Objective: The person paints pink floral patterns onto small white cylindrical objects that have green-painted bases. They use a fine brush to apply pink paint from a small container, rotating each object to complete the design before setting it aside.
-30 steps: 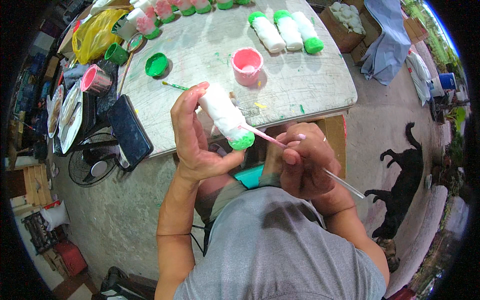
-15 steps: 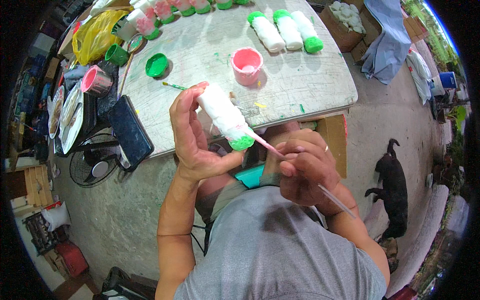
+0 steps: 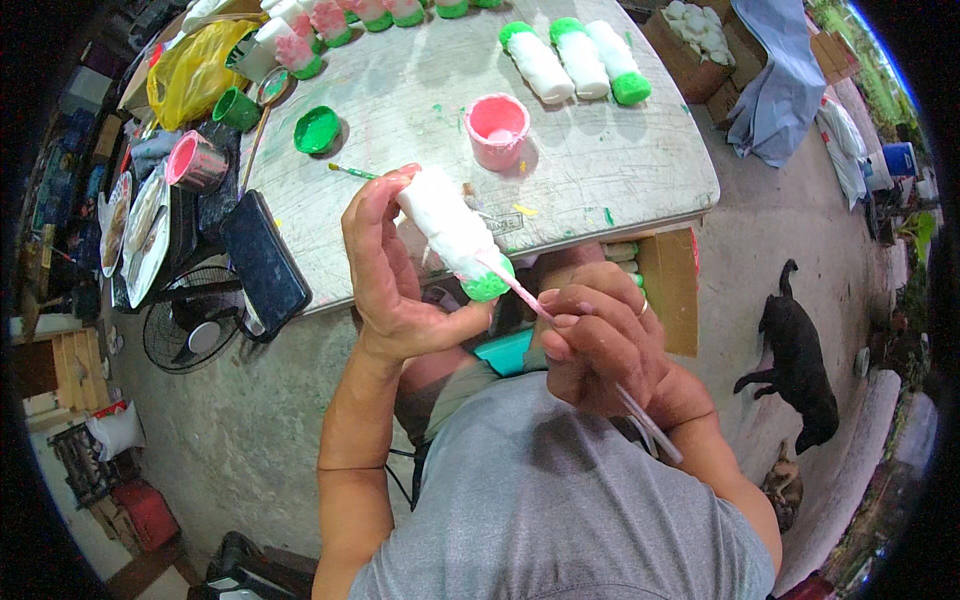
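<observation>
Between the fingers and thumb of my left hand (image 3: 385, 265) a white textured cylinder (image 3: 441, 222) is held tilted, its green-painted end toward me. Some pink shows just above the green. My right hand (image 3: 610, 340) pinches a thin paintbrush (image 3: 522, 293); its pink-coated tip touches the cylinder near the green band. Beyond my hands, a pink paint tub (image 3: 497, 135) stands on the worn white table (image 3: 420, 120). Left of it lie a green paint lid (image 3: 317, 130) and a second brush (image 3: 352, 172) with green on it.
Three white cylinders with green ends (image 3: 575, 62) lie at the far right; pink-and-green ones (image 3: 330, 25) stand at the far left. A phone-like black slab (image 3: 265, 250) rests by the left edge. A fan (image 3: 195, 325) and a black animal (image 3: 795, 350) are on the floor.
The brush and my right hand have shifted slightly left, the brush's rear end swinging left and down. My left hand keeps its hold on the cylinder. The black animal has moved.
</observation>
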A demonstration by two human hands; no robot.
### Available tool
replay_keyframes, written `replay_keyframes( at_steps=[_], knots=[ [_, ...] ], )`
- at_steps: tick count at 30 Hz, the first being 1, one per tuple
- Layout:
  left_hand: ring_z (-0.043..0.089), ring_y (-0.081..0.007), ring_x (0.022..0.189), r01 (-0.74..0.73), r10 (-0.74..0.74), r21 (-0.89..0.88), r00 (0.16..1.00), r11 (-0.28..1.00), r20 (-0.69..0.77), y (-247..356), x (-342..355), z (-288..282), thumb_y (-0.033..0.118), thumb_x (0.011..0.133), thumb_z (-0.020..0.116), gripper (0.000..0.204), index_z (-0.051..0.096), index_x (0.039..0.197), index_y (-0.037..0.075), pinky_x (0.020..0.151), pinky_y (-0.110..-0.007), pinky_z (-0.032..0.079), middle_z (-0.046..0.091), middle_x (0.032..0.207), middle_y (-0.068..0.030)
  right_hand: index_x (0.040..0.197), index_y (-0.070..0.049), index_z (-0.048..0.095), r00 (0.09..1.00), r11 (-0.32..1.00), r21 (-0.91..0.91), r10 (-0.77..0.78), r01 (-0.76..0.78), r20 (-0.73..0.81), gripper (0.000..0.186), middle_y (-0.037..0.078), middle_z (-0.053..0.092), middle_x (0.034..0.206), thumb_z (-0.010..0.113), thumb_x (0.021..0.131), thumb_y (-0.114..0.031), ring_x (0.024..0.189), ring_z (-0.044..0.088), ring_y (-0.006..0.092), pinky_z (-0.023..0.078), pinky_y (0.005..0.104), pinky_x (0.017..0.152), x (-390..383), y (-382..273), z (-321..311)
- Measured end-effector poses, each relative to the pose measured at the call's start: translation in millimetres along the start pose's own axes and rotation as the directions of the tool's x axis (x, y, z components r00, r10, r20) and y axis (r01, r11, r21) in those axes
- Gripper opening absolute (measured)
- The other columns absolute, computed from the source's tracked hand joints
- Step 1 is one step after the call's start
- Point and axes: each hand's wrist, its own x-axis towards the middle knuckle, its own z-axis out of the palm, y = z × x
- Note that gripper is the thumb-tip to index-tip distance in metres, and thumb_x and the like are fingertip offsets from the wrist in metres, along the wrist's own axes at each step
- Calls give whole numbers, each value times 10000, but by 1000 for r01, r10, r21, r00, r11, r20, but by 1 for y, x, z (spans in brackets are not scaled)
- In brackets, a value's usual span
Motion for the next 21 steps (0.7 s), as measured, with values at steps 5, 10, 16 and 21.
replay_keyframes(
  at_steps=[5, 10, 16, 21],
  knots=[
    [463, -343, 1393, 27, -28, -21, 999, 999, -18, 1, -1, 0, 82, 539, 860, 1171, 303, 1563, -23, 1186, -470, 378, 391, 1454, -169, 1010, 22, 614, 990, 996, -9, 93, -93, 105, 146, 184, 676, 970, 722, 913, 3, 818, 664, 291, 548, 402, 708, 7, -3, -14],
    [463, -320, 1394, 123, -124, -111, 992, 986, 3, 4, -1, -8, 92, 514, 866, 1174, 322, 1549, -14, 1161, -441, 402, 396, 1476, -169, 1038, 2, 572, 895, 847, 452, 401, -281, -194, 69, 175, 676, 938, 612, 1020, -51, 848, 666, 246, 550, 372, 724, -4, 10, 1],
    [474, -306, 1382, 173, -179, -226, 984, 959, -6, 3, -1, -10, 93, 522, 887, 1161, 318, 1533, 42, 1123, -404, 433, 416, 1511, -186, 1044, -6, 577, 904, 877, 387, 379, -283, -196, 84, 127, 688, 910, 618, 1021, -77, 817, 657, 234, 537, 368, 764, -9, 10, 6],
    [456, -334, 1401, 127, -139, -228, 990, 965, -34, 5, -1, -5, 44, 513, 877, 1125, 332, 1497, 75, 1184, -447, 370, 395, 1457, -147, 943, -43, 609, 974, 968, 107, 223, -225, 33, 85, 104, 701, 959, 693, 936, -48, 835, 668, 281, 530, 412, 736, 3, 5, -9]
  ],
)
